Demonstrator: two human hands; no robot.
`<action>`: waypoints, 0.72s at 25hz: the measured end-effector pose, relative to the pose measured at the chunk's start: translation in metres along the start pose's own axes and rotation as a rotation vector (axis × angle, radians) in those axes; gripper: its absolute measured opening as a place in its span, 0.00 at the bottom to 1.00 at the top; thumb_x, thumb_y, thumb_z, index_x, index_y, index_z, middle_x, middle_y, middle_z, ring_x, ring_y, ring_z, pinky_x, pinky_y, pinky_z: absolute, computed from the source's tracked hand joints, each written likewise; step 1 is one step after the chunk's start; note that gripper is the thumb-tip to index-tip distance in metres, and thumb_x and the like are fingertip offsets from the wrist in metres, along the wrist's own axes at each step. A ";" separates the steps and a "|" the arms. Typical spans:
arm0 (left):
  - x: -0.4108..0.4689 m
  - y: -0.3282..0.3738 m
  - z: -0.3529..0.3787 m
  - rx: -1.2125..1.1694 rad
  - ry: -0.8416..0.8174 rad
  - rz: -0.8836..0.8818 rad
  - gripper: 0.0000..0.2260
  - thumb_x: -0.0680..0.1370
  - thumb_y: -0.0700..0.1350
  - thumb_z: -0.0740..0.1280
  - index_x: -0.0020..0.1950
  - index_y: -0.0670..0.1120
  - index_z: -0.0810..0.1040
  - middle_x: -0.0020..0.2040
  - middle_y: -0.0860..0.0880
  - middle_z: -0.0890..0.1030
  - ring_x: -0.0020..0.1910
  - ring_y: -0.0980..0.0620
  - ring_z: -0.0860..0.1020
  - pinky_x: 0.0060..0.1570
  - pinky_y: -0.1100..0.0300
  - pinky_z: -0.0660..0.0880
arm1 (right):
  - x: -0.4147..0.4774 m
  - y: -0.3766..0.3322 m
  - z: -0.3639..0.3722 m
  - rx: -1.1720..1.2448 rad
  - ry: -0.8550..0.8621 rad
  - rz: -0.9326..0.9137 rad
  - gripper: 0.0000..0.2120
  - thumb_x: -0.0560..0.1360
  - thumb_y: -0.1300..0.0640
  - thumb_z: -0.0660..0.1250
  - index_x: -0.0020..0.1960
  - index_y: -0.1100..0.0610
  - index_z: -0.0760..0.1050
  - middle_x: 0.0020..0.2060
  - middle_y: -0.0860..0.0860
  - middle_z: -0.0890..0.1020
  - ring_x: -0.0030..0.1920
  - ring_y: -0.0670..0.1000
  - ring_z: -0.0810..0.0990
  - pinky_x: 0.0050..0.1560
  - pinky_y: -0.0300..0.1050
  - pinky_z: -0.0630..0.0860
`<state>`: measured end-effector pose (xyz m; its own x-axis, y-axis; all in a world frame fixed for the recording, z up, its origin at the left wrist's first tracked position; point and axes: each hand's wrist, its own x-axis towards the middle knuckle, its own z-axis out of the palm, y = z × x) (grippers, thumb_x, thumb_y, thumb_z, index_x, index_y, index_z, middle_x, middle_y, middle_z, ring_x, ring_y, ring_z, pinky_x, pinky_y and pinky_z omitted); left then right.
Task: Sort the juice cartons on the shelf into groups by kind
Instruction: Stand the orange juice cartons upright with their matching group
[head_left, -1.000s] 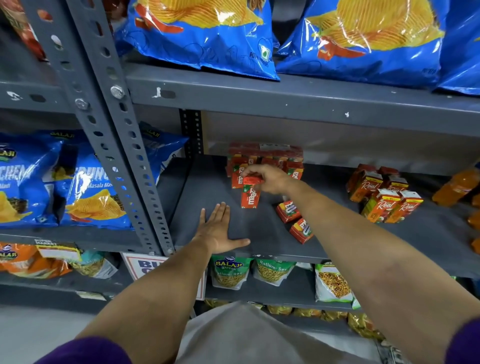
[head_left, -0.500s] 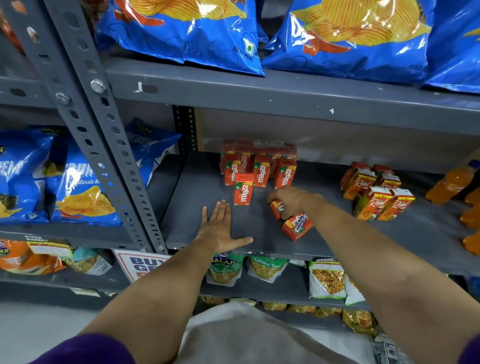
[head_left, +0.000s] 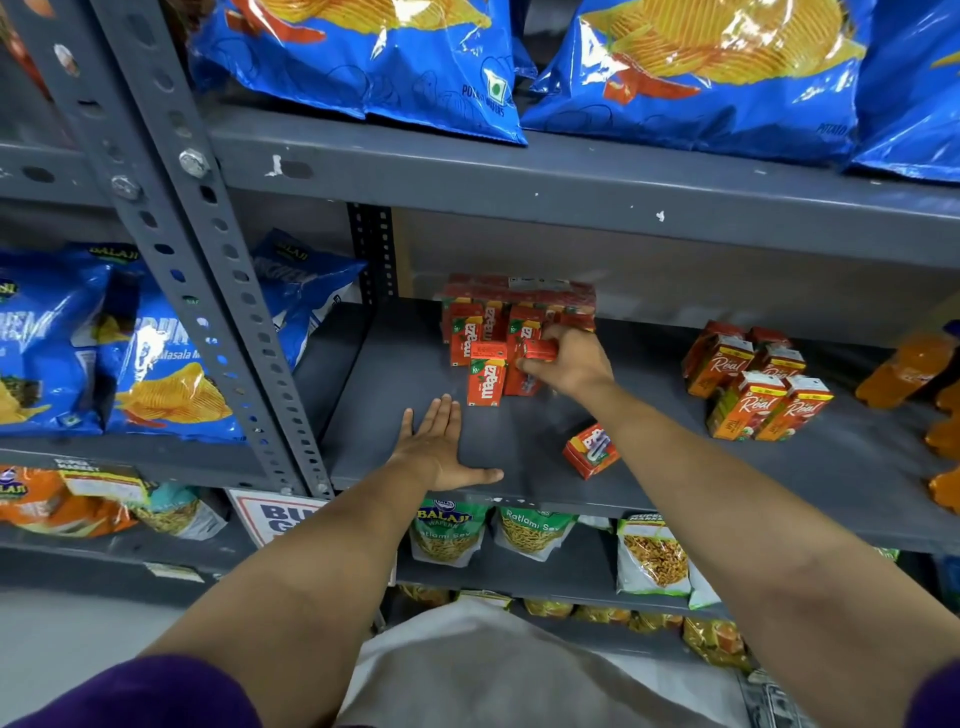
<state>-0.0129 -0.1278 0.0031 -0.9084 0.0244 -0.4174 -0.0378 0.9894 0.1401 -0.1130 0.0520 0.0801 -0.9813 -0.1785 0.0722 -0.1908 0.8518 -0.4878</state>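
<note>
The right hand has its fingers clamped on a red Maaza carton, upright at the front of the Maaza group at the back of the grey shelf — just beside another Maaza carton. The left hand lies flat on the shelf, fingers together, thumb spread. One carton lies tipped near the front edge — well apart from the Real cartons at the right.
</note>
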 end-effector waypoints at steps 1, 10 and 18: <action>0.000 0.000 -0.001 -0.003 -0.012 -0.004 0.57 0.64 0.79 0.54 0.76 0.45 0.32 0.78 0.48 0.32 0.76 0.50 0.33 0.74 0.42 0.35 | 0.000 -0.002 0.000 -0.003 0.003 -0.010 0.20 0.67 0.42 0.74 0.54 0.51 0.77 0.51 0.50 0.83 0.51 0.53 0.82 0.49 0.46 0.78; -0.004 0.002 -0.007 0.001 -0.059 -0.014 0.56 0.66 0.78 0.55 0.76 0.45 0.31 0.77 0.48 0.31 0.76 0.50 0.32 0.74 0.42 0.35 | 0.007 -0.010 -0.007 -0.148 -0.052 -0.030 0.21 0.67 0.41 0.74 0.50 0.56 0.79 0.49 0.54 0.84 0.49 0.55 0.82 0.49 0.49 0.80; -0.002 0.001 -0.004 -0.010 -0.043 -0.012 0.57 0.65 0.78 0.56 0.76 0.46 0.31 0.77 0.49 0.31 0.76 0.51 0.32 0.74 0.42 0.35 | 0.010 -0.015 -0.018 -0.016 -0.227 0.002 0.18 0.71 0.41 0.70 0.50 0.54 0.80 0.52 0.50 0.82 0.52 0.53 0.82 0.52 0.47 0.80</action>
<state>-0.0125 -0.1270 0.0077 -0.8893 0.0194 -0.4570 -0.0526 0.9881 0.1442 -0.1207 0.0462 0.1040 -0.9511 -0.2817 -0.1268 -0.1913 0.8594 -0.4742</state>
